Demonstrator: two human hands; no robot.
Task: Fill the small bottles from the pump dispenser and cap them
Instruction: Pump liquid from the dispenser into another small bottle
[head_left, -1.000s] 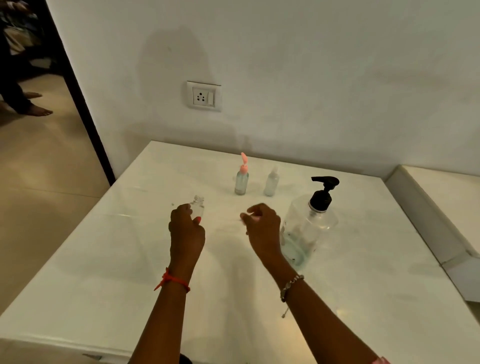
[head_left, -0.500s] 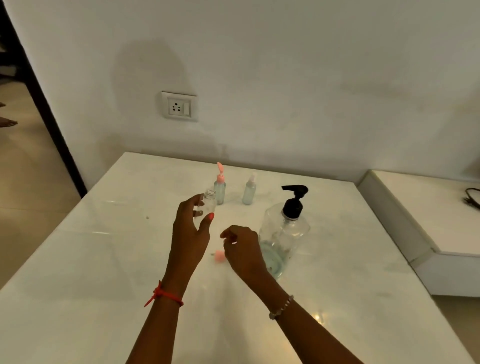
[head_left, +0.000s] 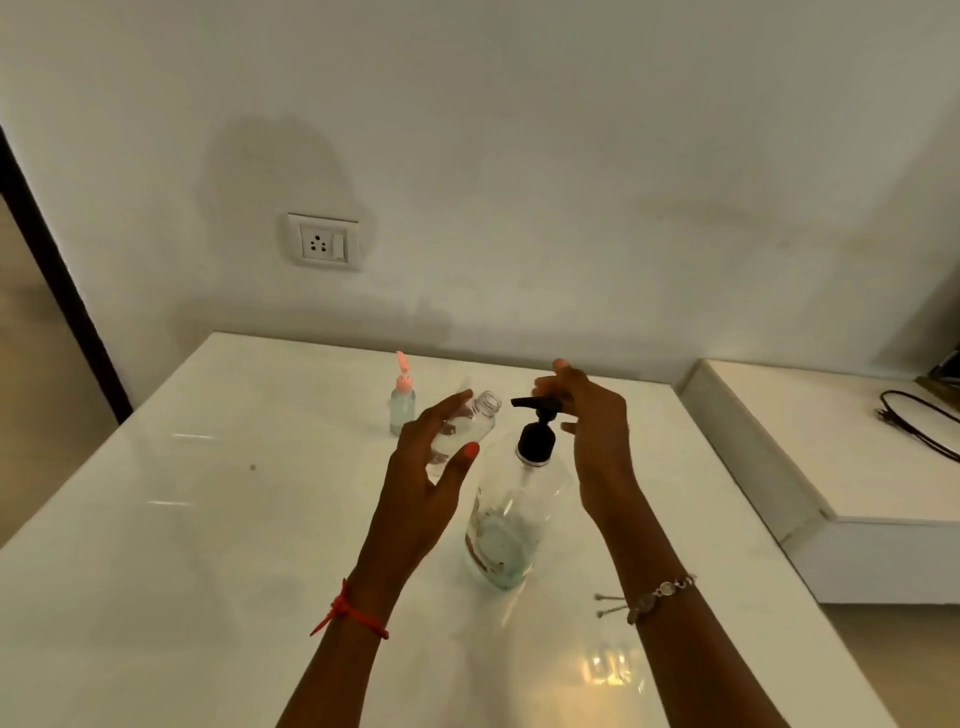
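Two sets of fingers are busy. The left fingers (head_left: 445, 411) and thumb wrap a small clear bottle (head_left: 470, 431) with no cap, held in the air just left of the dispenser (head_left: 506, 525). The right fingers (head_left: 551, 387) curl over the back of the black pump head (head_left: 540, 402), with one fingertip sticking up. Whether they press down cannot be told.

Half a second ago the right hand (head_left: 602, 447) was low over the table (head_left: 208, 519), by a pink cap near the dispenser's base. It has since risen to the pump head. The left hand (head_left: 423, 488) has carried the bottle right, from in front of the pink-topped bottle (head_left: 402, 410) up to the nozzle.

The bottle's long axis is tilted: base low and to the left in the palm, open mouth high and to the right, facing the nozzle. The nozzle points left and lies about level. Its tip is just beside the mouth, not inside it. The dispenser stands upright near the middle of the table, with a little bluish liquid at the bottom.

Farther out, the pink-topped bottle stands upright, far and left of the hands. A red thread (head_left: 353, 616) circles the left wrist and a bracelet (head_left: 662, 592) the right. A socket (head_left: 324, 241) sits on the wall, and a dark cable (head_left: 919, 423) lies on the ledge (head_left: 769, 441) at right.
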